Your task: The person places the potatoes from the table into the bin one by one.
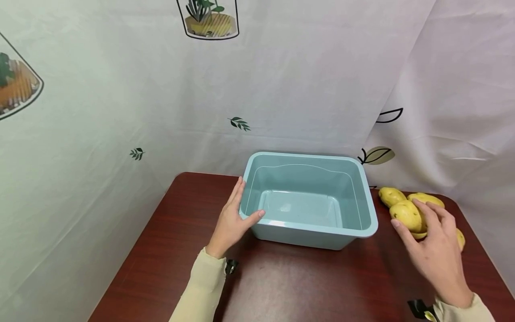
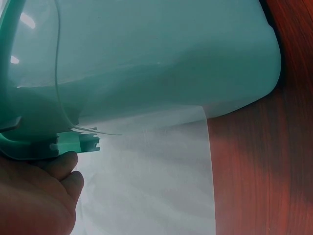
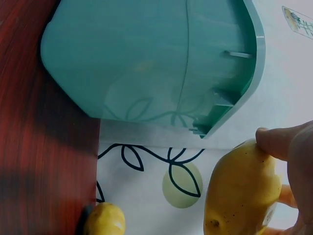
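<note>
A light blue-green plastic basin [image 1: 310, 239] stands at the back of the table, with nothing inside. My left hand [image 1: 231, 221] rests at its left front corner, fingers straight along the outer side and thumb over the front rim. In the left wrist view, two fingertips touch the rim from outside. To the right of the basin, my right hand [image 1: 440, 252] holds a yellow potato [image 1: 405, 215] between thumb and fingers. The right wrist view shows this potato [image 3: 239, 188] large, apart from the basin. Several other potatoes [image 1: 391, 196] lie around it, partly hidden by the hand.
The dark red-brown wooden table [image 1: 161, 250] has rounded back corners. Behind it and at both sides hangs a pale cloth [image 1: 306, 89] printed with leaves and plant jars. The basin's back rim is close to this cloth.
</note>
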### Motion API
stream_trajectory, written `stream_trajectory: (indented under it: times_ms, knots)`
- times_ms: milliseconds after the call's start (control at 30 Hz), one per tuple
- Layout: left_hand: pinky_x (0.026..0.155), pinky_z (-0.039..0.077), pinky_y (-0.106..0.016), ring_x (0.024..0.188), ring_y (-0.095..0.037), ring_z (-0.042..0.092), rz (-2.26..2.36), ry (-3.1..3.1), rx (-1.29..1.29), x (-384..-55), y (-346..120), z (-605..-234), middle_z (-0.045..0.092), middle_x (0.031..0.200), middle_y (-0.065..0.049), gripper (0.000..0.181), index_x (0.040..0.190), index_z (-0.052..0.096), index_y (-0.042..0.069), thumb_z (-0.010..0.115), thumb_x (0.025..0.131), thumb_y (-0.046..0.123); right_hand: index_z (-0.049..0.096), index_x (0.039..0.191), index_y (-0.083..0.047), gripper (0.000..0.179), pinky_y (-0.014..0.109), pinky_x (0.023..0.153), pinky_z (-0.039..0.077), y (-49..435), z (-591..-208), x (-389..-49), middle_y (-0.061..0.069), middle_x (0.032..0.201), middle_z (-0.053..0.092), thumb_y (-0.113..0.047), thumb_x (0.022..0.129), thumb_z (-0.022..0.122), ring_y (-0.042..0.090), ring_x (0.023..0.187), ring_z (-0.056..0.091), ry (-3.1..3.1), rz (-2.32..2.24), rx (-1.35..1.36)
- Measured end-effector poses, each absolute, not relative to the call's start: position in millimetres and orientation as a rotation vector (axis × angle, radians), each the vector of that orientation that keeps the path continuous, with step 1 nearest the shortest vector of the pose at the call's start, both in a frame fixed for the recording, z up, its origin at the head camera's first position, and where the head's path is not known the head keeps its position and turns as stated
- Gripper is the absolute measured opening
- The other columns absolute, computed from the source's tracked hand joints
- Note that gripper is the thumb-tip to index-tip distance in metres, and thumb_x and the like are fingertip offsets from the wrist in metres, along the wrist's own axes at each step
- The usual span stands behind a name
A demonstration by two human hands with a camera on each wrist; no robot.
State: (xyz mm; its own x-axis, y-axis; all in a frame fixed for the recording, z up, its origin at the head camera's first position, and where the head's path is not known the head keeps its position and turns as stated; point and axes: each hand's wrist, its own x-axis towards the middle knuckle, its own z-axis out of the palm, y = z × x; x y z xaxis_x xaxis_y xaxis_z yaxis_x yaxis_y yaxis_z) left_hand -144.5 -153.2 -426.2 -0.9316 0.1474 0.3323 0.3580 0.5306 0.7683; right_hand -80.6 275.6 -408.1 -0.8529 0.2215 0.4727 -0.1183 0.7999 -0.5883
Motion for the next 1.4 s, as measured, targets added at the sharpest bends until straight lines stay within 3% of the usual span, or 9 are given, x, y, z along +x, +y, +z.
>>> stream_trajectory:
  times_ms: [400, 1400]
  knots:
    - [0.114, 0.032, -0.051, 0.15, -0.015, 0.024, -1.358, -2.538, -0.427, -144.7, -152.5, -426.0, 0.015, 0.166, 0.014, 0.094, 0.16, 0.026, 0.009, 0.075, 0.089, 0.046, 0.057, 0.139, -0.002, 0.063, 0.058, 0.096, 0.029, 267.8, -403.3, -83.7, 0.026, 0.142, 0.044, -0.021, 0.084, 0.081, 0.045, 0.13, 0.036, -2.402, 0.866, -0.021]
    - [0.115, 0.032, -0.051, 0.15, -0.014, 0.024, -1.367, -2.532, -0.426, -145.3, -153.0, -427.6, 0.015, 0.165, 0.015, 0.094, 0.16, 0.025, 0.011, 0.075, 0.089, 0.047, 0.058, 0.14, -0.006, 0.067, 0.056, 0.096, 0.032, 249.1, -390.2, -89.9, 0.027, 0.143, 0.044, -0.015, 0.08, 0.085, 0.044, 0.131, 0.038, -2.358, 0.888, 0.064]
